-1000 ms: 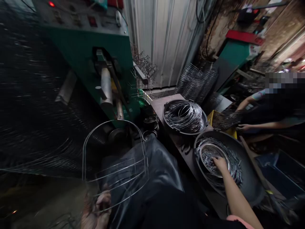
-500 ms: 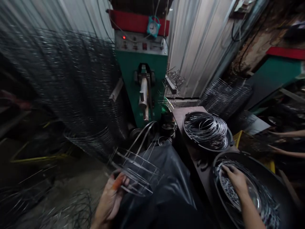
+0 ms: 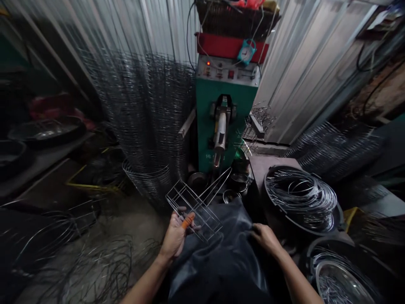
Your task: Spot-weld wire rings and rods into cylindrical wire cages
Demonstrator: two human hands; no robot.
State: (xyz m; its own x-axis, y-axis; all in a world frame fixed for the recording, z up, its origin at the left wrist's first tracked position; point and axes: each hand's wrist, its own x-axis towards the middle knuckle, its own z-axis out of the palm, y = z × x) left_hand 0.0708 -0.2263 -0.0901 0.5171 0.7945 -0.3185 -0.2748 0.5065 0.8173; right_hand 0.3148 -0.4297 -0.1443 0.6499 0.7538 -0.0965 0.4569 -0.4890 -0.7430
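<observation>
My left hand (image 3: 175, 236) is closed on the near edge of a small wire rack (image 3: 196, 207), a grid of thin metal rods with a long wire loop reaching up and to the right. Orange wrapping covers its thumb, and some of the other fingertips look dark. My right hand (image 3: 265, 237) is at the right edge of the black apron (image 3: 221, 257) on my lap, its fingers curled together. Whatever it may hold is too small or hidden to make out. Beyond the rack stands a green machine (image 3: 207, 126) with a metal arm (image 3: 220, 128) pointing toward me.
A tall stack of wire frames (image 3: 142, 109) rises left of the machine. At right are a pan of wire rings (image 3: 297, 194) and another pan with a metal bowl (image 3: 341, 283) of short wire pieces. Loose wires (image 3: 104, 270) lie on the floor at left.
My right hand has left the bowl of short wire pieces and come to the apron's edge. The wire rack has turned in my left hand, its loop now pointing right. The view has swung left.
</observation>
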